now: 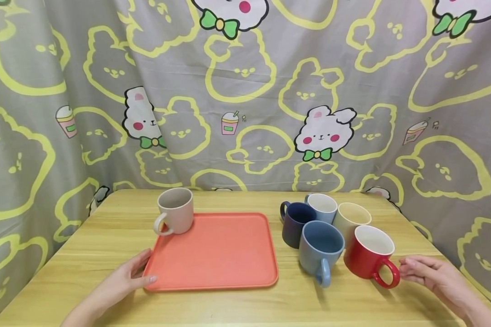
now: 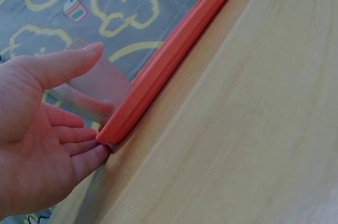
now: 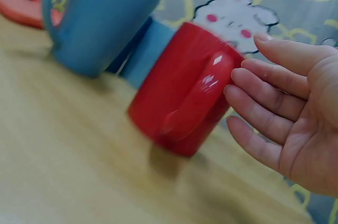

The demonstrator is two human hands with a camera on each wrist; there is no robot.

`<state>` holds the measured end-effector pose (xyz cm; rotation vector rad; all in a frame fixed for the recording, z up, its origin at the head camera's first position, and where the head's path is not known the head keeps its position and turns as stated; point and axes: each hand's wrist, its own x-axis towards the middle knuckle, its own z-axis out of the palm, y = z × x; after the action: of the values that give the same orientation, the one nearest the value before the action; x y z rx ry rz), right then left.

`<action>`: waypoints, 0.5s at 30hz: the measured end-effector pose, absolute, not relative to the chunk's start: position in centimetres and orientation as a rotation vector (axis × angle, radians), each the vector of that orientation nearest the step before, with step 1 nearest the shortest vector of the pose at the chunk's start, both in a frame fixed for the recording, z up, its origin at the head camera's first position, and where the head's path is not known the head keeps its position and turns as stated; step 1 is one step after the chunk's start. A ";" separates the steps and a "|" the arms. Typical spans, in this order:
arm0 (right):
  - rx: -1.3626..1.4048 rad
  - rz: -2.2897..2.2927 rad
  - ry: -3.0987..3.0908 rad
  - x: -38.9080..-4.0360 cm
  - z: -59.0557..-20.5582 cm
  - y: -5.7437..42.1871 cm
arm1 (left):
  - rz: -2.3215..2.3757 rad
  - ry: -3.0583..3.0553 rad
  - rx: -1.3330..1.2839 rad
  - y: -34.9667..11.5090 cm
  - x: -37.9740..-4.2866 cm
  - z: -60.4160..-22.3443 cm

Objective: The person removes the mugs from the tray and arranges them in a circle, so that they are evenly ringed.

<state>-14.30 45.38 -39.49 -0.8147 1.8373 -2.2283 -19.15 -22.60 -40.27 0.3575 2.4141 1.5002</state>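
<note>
At the left edge of a coral-red tray [image 1: 217,254] is my left hand [image 1: 120,281]. Its fingers [image 2: 87,158] touch the tray's side, while the thumb stands up apart from it. A greige mug [image 1: 177,213] sits on the tray's far left corner, handle toward the left front. My right hand [image 1: 435,277] is beside the handle of a red mug [image 1: 362,254] with a white inside. In the right wrist view its fingers are loosely extended near that red mug [image 3: 182,92] and hold nothing. Whether the fingertips touch the handle I cannot tell.
Close to the red mug stand a blue mug [image 1: 317,254], a navy mug [image 1: 292,229], a light blue mug [image 1: 323,204] with a white inside, and a cream mug [image 1: 348,220]. The wooden table [image 1: 229,309] backs onto a patterned grey curtain [image 1: 253,150].
</note>
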 end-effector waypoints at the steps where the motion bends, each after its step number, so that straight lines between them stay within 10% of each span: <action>1: -0.809 -2.238 1.870 -14.2 -39.0 45.4 | 1.505 2.409 0.358 -22.6 -19.1 -40.3; 15: -0.929 -2.044 2.170 -16.6 -30.3 39.4 | 1.557 2.386 0.380 -22.6 -19.1 -40.1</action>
<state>-16.58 39.40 -30.30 -0.9291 2.1704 -2.0435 -19.06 -22.56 -40.09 0.3796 2.3864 1.5568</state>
